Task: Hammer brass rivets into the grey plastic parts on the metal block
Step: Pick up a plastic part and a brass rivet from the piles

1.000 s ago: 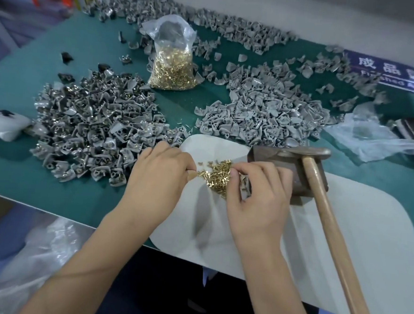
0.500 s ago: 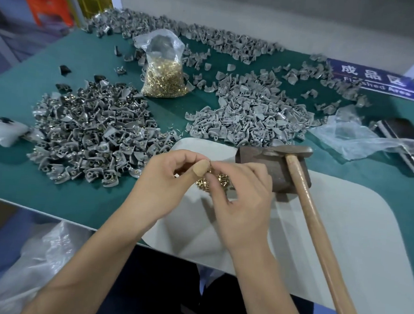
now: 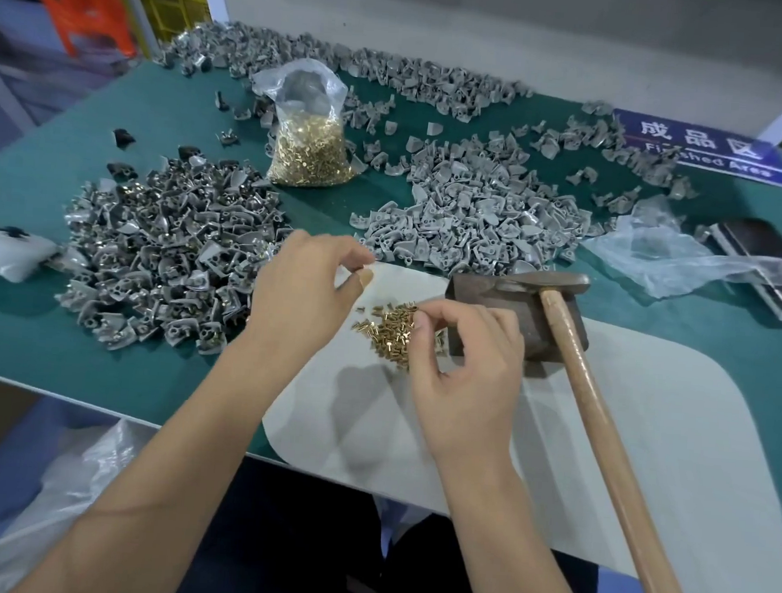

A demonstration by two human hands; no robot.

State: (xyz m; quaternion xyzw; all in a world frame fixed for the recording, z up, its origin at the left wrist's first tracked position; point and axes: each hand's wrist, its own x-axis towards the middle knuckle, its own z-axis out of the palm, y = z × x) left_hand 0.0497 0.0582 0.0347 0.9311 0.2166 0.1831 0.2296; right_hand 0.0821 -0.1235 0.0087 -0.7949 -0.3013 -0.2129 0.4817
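Right hand [image 3: 462,375] pinches at the rivets [image 3: 389,328] beside the metal block [image 3: 494,317]; left hand [image 3: 301,299] hovers nearby, grip loosely curled, empty.

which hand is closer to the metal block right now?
Right. The right hand is over the loose rivets just beside the metal block; the left hand is farther off, toward the pile of grey parts.

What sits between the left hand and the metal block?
In the head view, a small heap of loose brass rivets on the pale mat lies between the left hand and the metal block.
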